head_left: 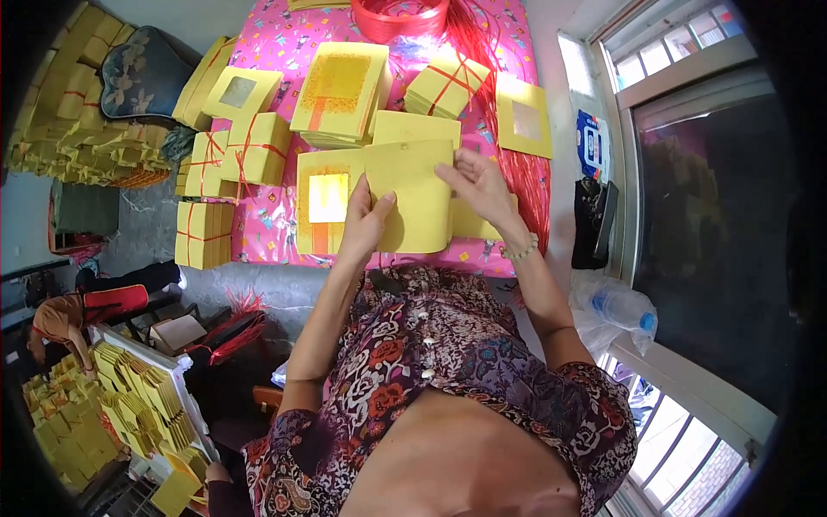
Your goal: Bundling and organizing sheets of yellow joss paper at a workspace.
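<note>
A sheet of yellow paper (407,194) is held up in front of me over the table, its plain side showing. My left hand (369,220) grips its left edge, thumb on top and fingers behind. At the upper right edge, my right hand (481,185) is closed with thumb and fingertips on the paper. Left of the held sheet lies a yellow printed sheet (305,207) bearing a bright, shiny square (328,198). Behind it are a plain yellow stack (418,127) and a taller pile of orange-printed yellow paper (338,86). What lies directly under the held sheet is hidden.
Yellow bundles (257,148) tied with red strips stand on the pink patterned tablecloth (267,226). A red plastic coil (401,19) trails loose red strips (527,202) down the right side. Far left, a co-worker (65,319) leans by more yellow stacks (142,392). A window (706,198) borders the right.
</note>
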Motion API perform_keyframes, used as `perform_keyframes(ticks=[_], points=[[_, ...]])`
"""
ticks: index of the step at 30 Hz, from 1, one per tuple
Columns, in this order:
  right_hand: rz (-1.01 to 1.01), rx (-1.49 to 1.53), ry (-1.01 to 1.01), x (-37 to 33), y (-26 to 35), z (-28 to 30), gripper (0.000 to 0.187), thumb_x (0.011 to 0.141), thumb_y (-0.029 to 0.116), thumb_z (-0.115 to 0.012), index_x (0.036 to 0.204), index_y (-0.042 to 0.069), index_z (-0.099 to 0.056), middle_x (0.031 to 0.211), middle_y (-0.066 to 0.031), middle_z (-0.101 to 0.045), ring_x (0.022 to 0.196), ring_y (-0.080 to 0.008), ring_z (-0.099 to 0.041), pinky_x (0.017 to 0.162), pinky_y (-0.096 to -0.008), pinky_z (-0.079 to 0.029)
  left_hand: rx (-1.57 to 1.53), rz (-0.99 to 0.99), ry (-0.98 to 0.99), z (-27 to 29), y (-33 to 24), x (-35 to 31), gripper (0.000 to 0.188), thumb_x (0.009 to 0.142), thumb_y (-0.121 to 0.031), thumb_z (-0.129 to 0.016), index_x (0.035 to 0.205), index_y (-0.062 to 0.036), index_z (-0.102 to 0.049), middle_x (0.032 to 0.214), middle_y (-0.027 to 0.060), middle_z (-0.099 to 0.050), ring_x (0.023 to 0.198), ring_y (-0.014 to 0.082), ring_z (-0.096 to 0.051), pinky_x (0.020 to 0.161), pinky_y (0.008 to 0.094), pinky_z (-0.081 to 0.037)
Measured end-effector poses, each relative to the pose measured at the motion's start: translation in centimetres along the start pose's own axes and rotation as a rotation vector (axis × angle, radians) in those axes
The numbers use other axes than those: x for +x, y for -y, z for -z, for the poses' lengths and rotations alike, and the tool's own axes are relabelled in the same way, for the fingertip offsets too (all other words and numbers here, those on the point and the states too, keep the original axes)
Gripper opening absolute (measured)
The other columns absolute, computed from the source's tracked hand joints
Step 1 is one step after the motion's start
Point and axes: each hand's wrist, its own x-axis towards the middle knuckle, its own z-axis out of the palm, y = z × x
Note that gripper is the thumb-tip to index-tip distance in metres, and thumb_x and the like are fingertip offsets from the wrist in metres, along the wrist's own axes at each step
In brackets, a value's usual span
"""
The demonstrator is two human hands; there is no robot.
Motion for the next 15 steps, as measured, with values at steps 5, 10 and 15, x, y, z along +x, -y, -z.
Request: perform_keyframes(ticks=[5, 10, 15], points=[[-0.093, -0.088, 0.083, -0.6, -1.8, -0.4, 0.021, 0.090, 0.014, -0.062, 0.098, -0.005, -0.065, 0.085, -0.0021, -0.067, 0.073, -0.0048, -0.058, 0.063, -0.0221, -0.047, 0.000, -0.001, -0.031, 1.0, 0.4, -0.7, 0.044, 0.090, 0.000, -0.047, 0.133, 0.0010, -0.039, 0.124, 0.0115, -0.055, 0.113, 0.0167, -0.053, 0.096, 0.0298, -0.040], [-0.154, -0.052, 0.108, -1.1, 0.1, -2.0, 0.022, 0.089, 0.014, -0.062, 0.093, -0.007, -0.066, 0.080, -0.0023, -0.067, 0.072, -0.0049, -0.057, 0.061, -0.0215, -0.047, -0.031, -0.023, -0.080, 1.6, 0.5, -1.6, 0.043, 0.090, 0.000, -0.047, 0.132, 0.0010, -0.040, 0.123, 0.0109, -0.056, 0.112, 0.0166, -0.054, 0.096, 0.0299, -0.041], [-0.160, -0.181, 0.195, -1.5, -1.8, -1.7, 0.022, 0.090, 0.015, -0.062, 0.096, -0.006, -0.066, 0.080, -0.0023, -0.067, 0.072, -0.0040, -0.057, 0.060, -0.0210, -0.046, -0.003, -0.021, -0.104, 1.9, 0.5, -2.4, 0.040, 0.090, -0.001, -0.046, 0.130, 0.0008, -0.041, 0.122, 0.0102, -0.056, 0.112, 0.0166, -0.053, 0.097, 0.0307, -0.039]])
